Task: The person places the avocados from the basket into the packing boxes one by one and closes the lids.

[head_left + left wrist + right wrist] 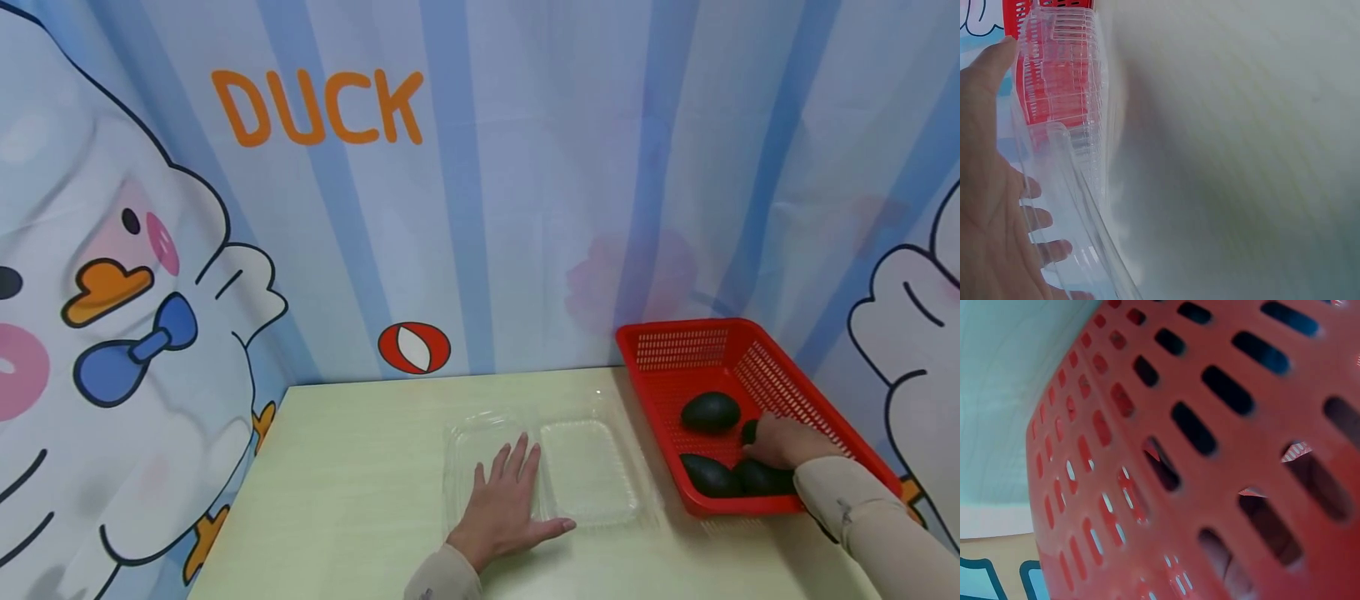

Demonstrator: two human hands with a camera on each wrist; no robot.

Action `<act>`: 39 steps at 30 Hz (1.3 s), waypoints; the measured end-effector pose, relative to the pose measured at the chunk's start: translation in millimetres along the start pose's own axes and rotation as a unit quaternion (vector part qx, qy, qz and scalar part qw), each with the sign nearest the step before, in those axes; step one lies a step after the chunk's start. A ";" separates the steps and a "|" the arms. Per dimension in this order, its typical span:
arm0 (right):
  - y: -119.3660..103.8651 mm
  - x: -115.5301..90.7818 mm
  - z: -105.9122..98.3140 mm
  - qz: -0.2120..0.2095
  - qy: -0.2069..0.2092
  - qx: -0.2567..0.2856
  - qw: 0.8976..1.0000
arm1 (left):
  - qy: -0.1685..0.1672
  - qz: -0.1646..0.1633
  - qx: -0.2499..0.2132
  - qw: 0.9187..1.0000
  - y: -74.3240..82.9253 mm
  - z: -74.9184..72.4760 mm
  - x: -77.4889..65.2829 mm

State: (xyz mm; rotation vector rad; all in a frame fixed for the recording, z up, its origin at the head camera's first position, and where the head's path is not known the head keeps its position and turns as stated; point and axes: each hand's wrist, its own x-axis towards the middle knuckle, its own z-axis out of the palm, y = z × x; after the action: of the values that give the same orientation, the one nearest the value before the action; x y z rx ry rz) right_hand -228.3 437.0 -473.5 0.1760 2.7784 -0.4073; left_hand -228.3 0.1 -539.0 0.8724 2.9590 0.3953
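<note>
A clear plastic clamshell container (588, 471) lies unfolded on the table, its two halves side by side. My left hand (504, 508) rests with fingers spread on the left half; in the left wrist view those fingers (1054, 250) show through the clear wall. Inside the red basket (660, 450), my right hand (787, 442) grips a dark green avocado (749, 431), mostly covered by the fingers. Other avocados lie around it: one behind (710, 412), one at the front left (708, 477) and one under the hand (761, 478). The basket's slotted wall (1166, 425) hides most of the right hand in the right wrist view.
The basket stands at the right end of the pale table (360, 492), close beside the container. Behind the table hangs a striped blue curtain (517, 208) printed with ducks and the word DUCK.
</note>
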 end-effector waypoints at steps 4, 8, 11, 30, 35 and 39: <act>-1.4 -1.1 0.7 0.001 0.000 -0.001 1.000 | 0.010 0.004 0.007 1.000 3.0 1.2 3.2; -2.6 -1.1 1.3 -0.002 0.001 -0.003 1.000 | 0.026 0.008 0.020 0.999 6.3 2.3 5.6; -3.4 -1.0 1.2 0.001 0.001 -0.011 1.000 | 0.031 0.007 0.024 0.999 8.7 3.6 7.0; -3.5 0.4 -6.1 -0.004 0.025 -0.021 0.999 | 0.034 0.000 0.026 0.999 10.5 4.2 6.4; -4.8 -1.5 -7.3 -0.012 0.035 -0.014 0.999 | 0.034 0.001 0.019 0.999 9.8 4.3 6.5; -6.9 -4.7 -9.1 -0.024 0.059 -0.014 0.998 | 0.028 -0.001 0.015 0.999 9.4 4.1 7.2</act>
State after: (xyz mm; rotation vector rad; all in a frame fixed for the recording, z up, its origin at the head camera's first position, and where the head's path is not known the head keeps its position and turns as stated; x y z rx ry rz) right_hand -227.8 432.8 -461.9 0.1320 2.9073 -0.3801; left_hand -229.0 12.5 -540.4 0.8746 3.0245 0.3825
